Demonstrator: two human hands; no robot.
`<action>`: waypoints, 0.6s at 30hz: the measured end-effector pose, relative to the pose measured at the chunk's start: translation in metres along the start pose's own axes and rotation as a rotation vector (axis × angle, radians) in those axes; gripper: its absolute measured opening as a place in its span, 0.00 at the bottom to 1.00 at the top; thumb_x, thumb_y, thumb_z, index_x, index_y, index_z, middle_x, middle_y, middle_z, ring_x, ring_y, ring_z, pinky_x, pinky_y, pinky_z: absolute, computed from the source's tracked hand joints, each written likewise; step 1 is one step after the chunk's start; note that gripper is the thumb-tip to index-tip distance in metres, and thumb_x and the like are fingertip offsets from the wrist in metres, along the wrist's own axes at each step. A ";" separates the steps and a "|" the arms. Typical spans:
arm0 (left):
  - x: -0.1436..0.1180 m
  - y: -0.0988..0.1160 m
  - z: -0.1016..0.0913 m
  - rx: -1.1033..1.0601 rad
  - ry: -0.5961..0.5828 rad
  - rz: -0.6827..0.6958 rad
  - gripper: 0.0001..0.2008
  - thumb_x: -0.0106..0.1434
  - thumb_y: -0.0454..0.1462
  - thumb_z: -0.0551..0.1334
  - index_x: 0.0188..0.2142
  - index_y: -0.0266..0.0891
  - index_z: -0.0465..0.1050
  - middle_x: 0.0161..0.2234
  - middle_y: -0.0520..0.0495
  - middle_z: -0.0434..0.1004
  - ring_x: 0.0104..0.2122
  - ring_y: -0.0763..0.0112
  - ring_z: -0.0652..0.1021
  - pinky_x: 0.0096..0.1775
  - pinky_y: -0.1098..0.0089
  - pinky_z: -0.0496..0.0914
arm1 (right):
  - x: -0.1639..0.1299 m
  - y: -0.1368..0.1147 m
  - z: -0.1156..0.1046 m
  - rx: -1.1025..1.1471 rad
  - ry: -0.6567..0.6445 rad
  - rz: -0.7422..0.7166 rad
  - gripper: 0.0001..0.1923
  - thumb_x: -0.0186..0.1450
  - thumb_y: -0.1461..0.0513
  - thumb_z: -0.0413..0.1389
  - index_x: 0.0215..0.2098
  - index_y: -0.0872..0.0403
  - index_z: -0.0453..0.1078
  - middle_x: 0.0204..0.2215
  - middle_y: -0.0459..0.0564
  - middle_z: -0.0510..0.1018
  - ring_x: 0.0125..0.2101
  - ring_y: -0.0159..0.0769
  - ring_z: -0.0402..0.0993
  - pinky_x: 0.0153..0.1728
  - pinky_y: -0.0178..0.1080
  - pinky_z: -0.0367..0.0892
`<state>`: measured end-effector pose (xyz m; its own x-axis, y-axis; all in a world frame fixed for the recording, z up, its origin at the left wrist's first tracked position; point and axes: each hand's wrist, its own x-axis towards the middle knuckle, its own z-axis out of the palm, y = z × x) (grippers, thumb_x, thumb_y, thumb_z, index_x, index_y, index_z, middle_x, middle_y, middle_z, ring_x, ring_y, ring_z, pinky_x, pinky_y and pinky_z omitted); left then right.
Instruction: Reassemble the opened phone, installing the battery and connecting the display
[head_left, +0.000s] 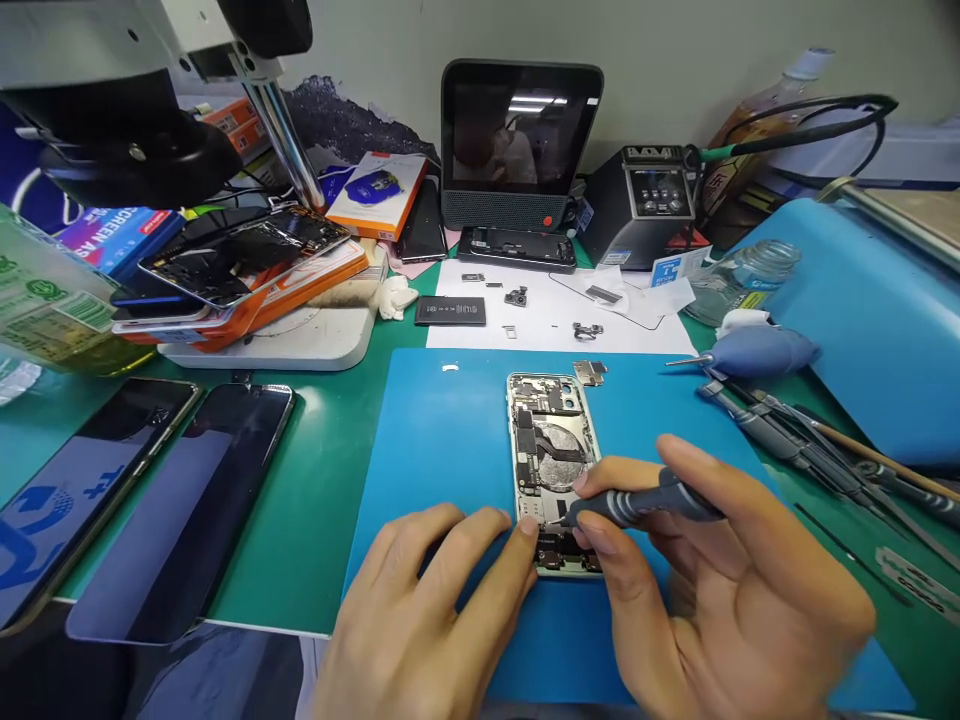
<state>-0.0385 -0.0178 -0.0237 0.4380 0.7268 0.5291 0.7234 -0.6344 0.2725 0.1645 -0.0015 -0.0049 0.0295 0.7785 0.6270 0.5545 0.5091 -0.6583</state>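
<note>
**Opened phone on blue mat, driver tip at its near end**

Opened phone (553, 470) lies flat on the blue mat (442, 450), right of the mat's middle. Long axis runs near edge to far edge, tilted slightly. Camera end points to the far edge; the near end sits between both hands. Round coil visible mid-body.

Right hand (720, 590) is just right of the phone's near half, fingers curled closed on a dark screwdriver (645, 503). The shaft runs right to left, almost crosswise to the phone, tip down on the lower section of the internals.

Left hand (427, 610) is at the phone's near-left corner, loosely open and holding nothing, fingertips (525, 527) touching the frame edge.

Small metal bracket (590, 372) lies on the mat just past the phone's far-right corner. White paper sheet (555, 310) beyond the mat's far edge carries a battery (450, 311) and loose small parts. Spare tools (810, 450) are fanned out off the mat's right edge. Two phones (135, 490) lie screen-up near the table's left edge.
</note>
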 end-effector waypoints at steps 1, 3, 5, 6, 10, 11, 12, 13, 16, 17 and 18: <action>-0.001 0.000 0.000 -0.004 0.005 0.001 0.15 0.79 0.33 0.63 0.62 0.39 0.79 0.55 0.48 0.84 0.51 0.60 0.76 0.53 0.62 0.70 | 0.000 -0.001 0.000 -0.011 -0.004 0.008 0.32 0.71 0.68 0.65 0.70 0.43 0.70 0.45 0.46 0.84 0.40 0.32 0.85 0.46 0.28 0.81; -0.002 -0.001 0.000 -0.012 -0.003 0.005 0.16 0.78 0.33 0.63 0.62 0.39 0.79 0.56 0.48 0.84 0.52 0.60 0.77 0.54 0.63 0.71 | 0.000 -0.003 0.001 -0.031 -0.002 0.043 0.28 0.72 0.66 0.65 0.68 0.42 0.71 0.45 0.45 0.85 0.39 0.31 0.85 0.47 0.29 0.82; -0.002 -0.001 0.000 -0.017 -0.013 0.006 0.16 0.79 0.33 0.62 0.63 0.39 0.78 0.57 0.48 0.84 0.52 0.61 0.76 0.54 0.63 0.71 | 0.000 -0.006 0.002 -0.044 -0.001 0.069 0.27 0.73 0.64 0.65 0.67 0.39 0.71 0.45 0.44 0.85 0.38 0.31 0.84 0.48 0.31 0.82; -0.002 -0.001 0.000 -0.019 -0.011 0.002 0.16 0.79 0.33 0.62 0.63 0.39 0.78 0.56 0.48 0.84 0.53 0.61 0.76 0.54 0.63 0.71 | 0.000 -0.007 0.003 -0.050 -0.001 0.080 0.26 0.73 0.64 0.65 0.67 0.39 0.72 0.45 0.44 0.85 0.38 0.31 0.84 0.48 0.31 0.82; -0.002 0.000 0.001 -0.036 0.003 -0.017 0.15 0.78 0.33 0.63 0.62 0.39 0.79 0.55 0.49 0.85 0.52 0.62 0.76 0.53 0.63 0.71 | 0.000 -0.009 0.002 -0.084 -0.021 0.074 0.25 0.73 0.63 0.65 0.66 0.40 0.73 0.45 0.44 0.85 0.38 0.32 0.84 0.48 0.32 0.83; -0.002 0.000 0.001 -0.040 0.006 -0.021 0.15 0.78 0.32 0.63 0.61 0.39 0.79 0.55 0.49 0.85 0.52 0.61 0.76 0.53 0.63 0.71 | 0.000 -0.008 0.002 -0.085 -0.024 0.082 0.24 0.73 0.63 0.65 0.65 0.40 0.73 0.45 0.44 0.85 0.37 0.32 0.84 0.48 0.32 0.83; -0.003 0.000 0.002 -0.043 0.008 -0.024 0.15 0.78 0.32 0.64 0.61 0.39 0.79 0.55 0.49 0.85 0.52 0.61 0.76 0.54 0.63 0.70 | 0.001 -0.007 0.003 -0.079 -0.023 0.090 0.24 0.73 0.63 0.65 0.65 0.40 0.73 0.45 0.44 0.85 0.38 0.31 0.84 0.48 0.32 0.82; -0.003 0.000 0.002 -0.046 0.008 -0.024 0.16 0.77 0.32 0.64 0.62 0.39 0.79 0.55 0.49 0.85 0.52 0.61 0.76 0.54 0.63 0.70 | 0.002 -0.007 0.003 -0.068 -0.017 0.095 0.24 0.73 0.63 0.66 0.65 0.40 0.73 0.45 0.44 0.85 0.38 0.32 0.84 0.48 0.32 0.83; -0.002 -0.001 0.002 -0.050 0.001 -0.021 0.16 0.78 0.32 0.64 0.62 0.40 0.79 0.55 0.49 0.85 0.52 0.62 0.76 0.53 0.63 0.70 | 0.006 -0.004 0.005 -0.049 -0.023 0.107 0.26 0.72 0.64 0.67 0.66 0.40 0.73 0.45 0.44 0.85 0.39 0.33 0.84 0.45 0.34 0.83; -0.002 -0.001 0.001 -0.053 0.002 -0.021 0.15 0.78 0.33 0.64 0.62 0.40 0.79 0.55 0.49 0.85 0.52 0.62 0.76 0.53 0.63 0.70 | 0.007 -0.004 0.005 -0.048 -0.024 0.102 0.27 0.72 0.64 0.67 0.67 0.40 0.72 0.46 0.45 0.84 0.40 0.34 0.84 0.45 0.34 0.83; -0.001 -0.001 0.001 -0.053 0.005 -0.024 0.15 0.78 0.33 0.64 0.61 0.40 0.80 0.55 0.49 0.85 0.52 0.62 0.76 0.53 0.63 0.70 | 0.007 -0.004 0.005 -0.047 -0.033 0.098 0.28 0.72 0.64 0.67 0.68 0.39 0.72 0.46 0.44 0.84 0.40 0.33 0.85 0.45 0.34 0.83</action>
<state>-0.0390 -0.0176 -0.0253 0.4184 0.7405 0.5259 0.7039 -0.6303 0.3275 0.1585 0.0042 0.0001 0.0586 0.8356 0.5462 0.5886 0.4130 -0.6950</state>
